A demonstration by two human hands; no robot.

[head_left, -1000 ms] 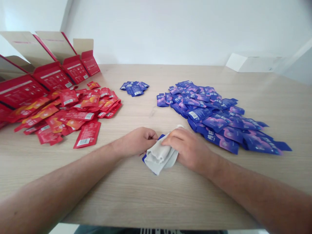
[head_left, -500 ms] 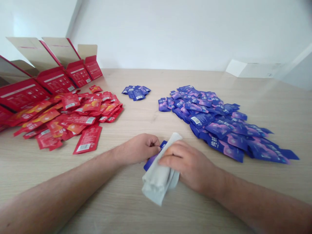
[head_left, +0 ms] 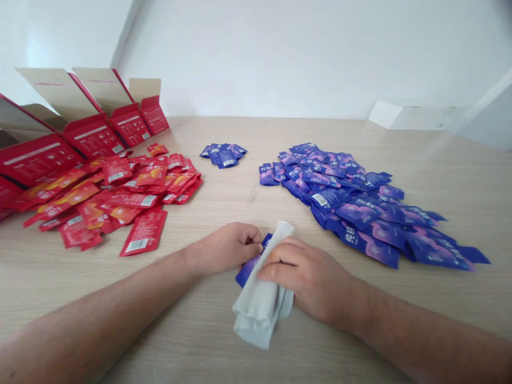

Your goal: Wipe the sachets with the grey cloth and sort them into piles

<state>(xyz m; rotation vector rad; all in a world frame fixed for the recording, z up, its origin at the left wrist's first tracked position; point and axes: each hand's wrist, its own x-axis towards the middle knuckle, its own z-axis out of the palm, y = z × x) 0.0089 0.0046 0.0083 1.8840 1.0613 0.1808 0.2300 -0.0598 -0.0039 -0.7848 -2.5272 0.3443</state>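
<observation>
Packet: blue packet (head_left: 247, 272) lying on the table (head_left: 230, 208) between the hands, partly covered by the cloth; its top shows at 12 o'clock and a corner at 8. All clock directions here are from it, 12 pointing away from the person.
Left hand: at 10 o'clock, the left hand (head_left: 230, 248) has its fingers curled and its thumb pressed down, pinching the packet's upper left edge.
Right hand: at 3 o'clock, the right hand (head_left: 310, 280) grips the cloth between thumb and fingers.
Cloth: whitish cloth (head_left: 256, 309), folded, lying across the packet from about 1 o'clock down to between 6 and 7.
Big blue pile: overlapping packets (head_left: 356, 208) at 2 o'clock, near the right hand.
Small blue pile: a few packets (head_left: 224, 154) between 11 and 12.
Red pile: red packets (head_left: 112, 197) heaped at 10, one at the near side showing its barcode.
Boxes: red boxes (head_left: 94, 136) in a row behind the red pile, flaps raised.
White box: far off (head_left: 416, 117), toward 2, beyond the big blue pile.
</observation>
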